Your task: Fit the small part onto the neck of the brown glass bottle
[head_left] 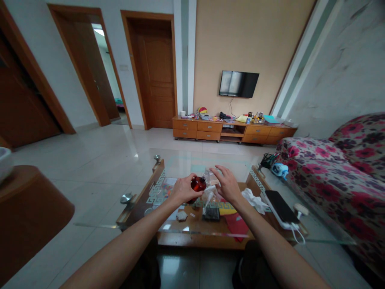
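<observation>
My left hand (pixel 184 190) is closed around a rounded, glossy dark-red bottle (pixel 198 184) with a small black top, above the glass table (pixel 177 160). The bottle tilts slightly to the right, and part of it is hidden by my fingers. Just right of the black top, my right hand (pixel 226 184) has its fingers apart and curved. Clear plastic (pixel 208 175) shows between the bottle and my right fingertips; whether they touch it I cannot tell.
Under the glass lie a black box (pixel 211 214) and a red packet (pixel 237 224). Crumpled white tissue (pixel 254 200) is right of my right hand. A phone (pixel 281 205) with a white cable lies at the table's right side. A flowered sofa (pixel 337 192) stands beyond it.
</observation>
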A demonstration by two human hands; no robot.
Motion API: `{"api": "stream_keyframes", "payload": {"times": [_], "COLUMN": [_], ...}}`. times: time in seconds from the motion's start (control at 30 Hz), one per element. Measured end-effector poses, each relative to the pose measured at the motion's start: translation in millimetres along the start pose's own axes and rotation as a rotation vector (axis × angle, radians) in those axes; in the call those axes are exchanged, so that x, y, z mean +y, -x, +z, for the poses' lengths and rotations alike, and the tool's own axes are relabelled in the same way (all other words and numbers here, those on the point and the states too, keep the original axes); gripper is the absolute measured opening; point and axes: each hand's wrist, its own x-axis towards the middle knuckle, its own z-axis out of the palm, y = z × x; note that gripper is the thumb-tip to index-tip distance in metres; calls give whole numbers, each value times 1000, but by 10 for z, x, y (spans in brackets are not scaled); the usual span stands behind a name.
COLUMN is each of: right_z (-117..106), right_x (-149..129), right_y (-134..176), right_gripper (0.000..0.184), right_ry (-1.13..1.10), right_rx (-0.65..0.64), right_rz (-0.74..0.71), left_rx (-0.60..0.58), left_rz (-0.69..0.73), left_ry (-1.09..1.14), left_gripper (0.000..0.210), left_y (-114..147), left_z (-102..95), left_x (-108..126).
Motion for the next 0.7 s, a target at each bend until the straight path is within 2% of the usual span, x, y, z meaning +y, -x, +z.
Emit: {"api": "stream_keyframes", "payload": {"times": [0.23,0.4,0.53,0.7], "right_z": [11,-5,-26,-43], "right_x": [-5,-23,-45,-72], "right_y": [2,-10,-21,-27], "right_gripper": [87,91,91,92], "right_ry": [-6,-4,4,22], "right_rx": [6,11,7,-5], "right_rz": [0,-24,-34,-35], "left_rx": [-15,-29,-34,-45], "left_rz": [-7,-26,37,46], "left_ry": [-6,-9,22,27], "left_gripper": [68,80,75,74], "left_y": [15,10,14,25], "left_z": [-23,-31,-53,-78], "left_x": [16,12,6,-2]}}
